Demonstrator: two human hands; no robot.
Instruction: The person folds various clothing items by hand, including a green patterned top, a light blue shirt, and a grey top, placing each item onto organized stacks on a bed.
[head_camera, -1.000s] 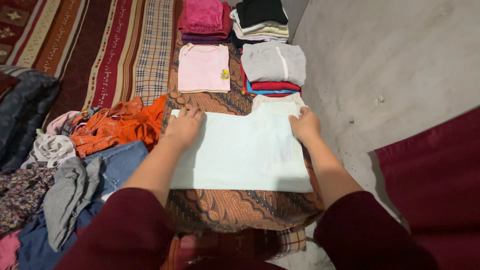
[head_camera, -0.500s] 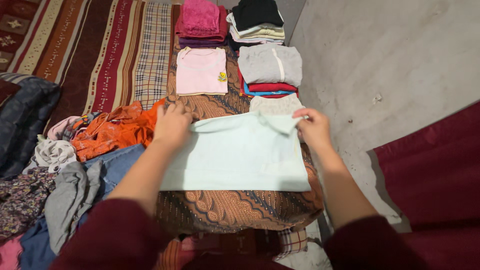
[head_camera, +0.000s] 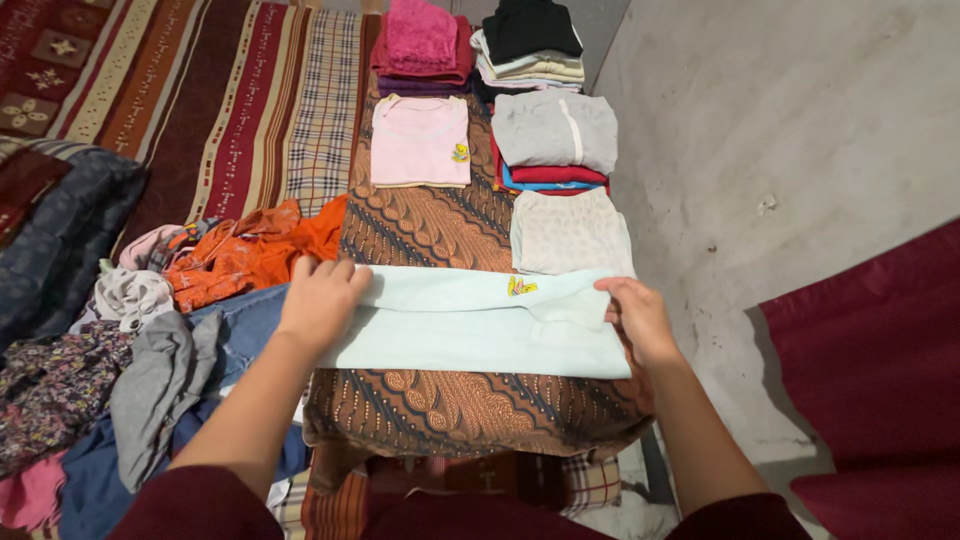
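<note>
a: both hands on the pale mint shirt (head_camera: 470, 320), folded into a strip across the patterned brown cloth (head_camera: 450, 400).
b: left hand (head_camera: 318, 300) pinches one end, right hand (head_camera: 640, 318) the other.
a: looks soft, light and floppy; best gripped at the ends.

head view | looks steeply down from above (close) | faces forward over brown patterned cloth (head_camera: 440, 225)

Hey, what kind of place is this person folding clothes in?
Probably a room at home, with laundry folded on the floor: a striped mat, stacks of folded clothes on a batik cloth, an unsorted clothes heap and a bare concrete floor.
</note>
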